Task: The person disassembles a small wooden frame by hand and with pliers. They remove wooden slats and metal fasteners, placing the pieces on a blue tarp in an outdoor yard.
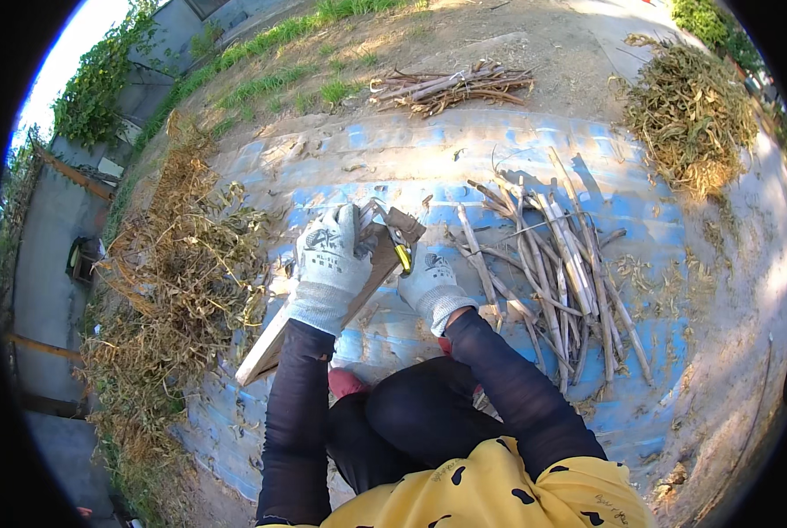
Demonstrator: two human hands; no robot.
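Both my hands wear white work gloves with dark print on the back. My left hand (330,264) is closed around the upper part of a long wooden board (275,343), which slants from my lower left up to a dark, rough end. My right hand (430,280) is closed on a hand tool with a yellow handle (403,253). Its metal head lies against the board's far end, beside my left fingers; I cannot tell whether it is pliers or pruners. The glove hides my right fingertips in part.
A loose pile of cut sticks (561,273) lies to my right on a worn blue sheet (666,352). Farther off lies a bundle of sticks (451,88). Dried plants are heaped at left (182,273) and far right (688,119). A wall (46,255) borders the left side.
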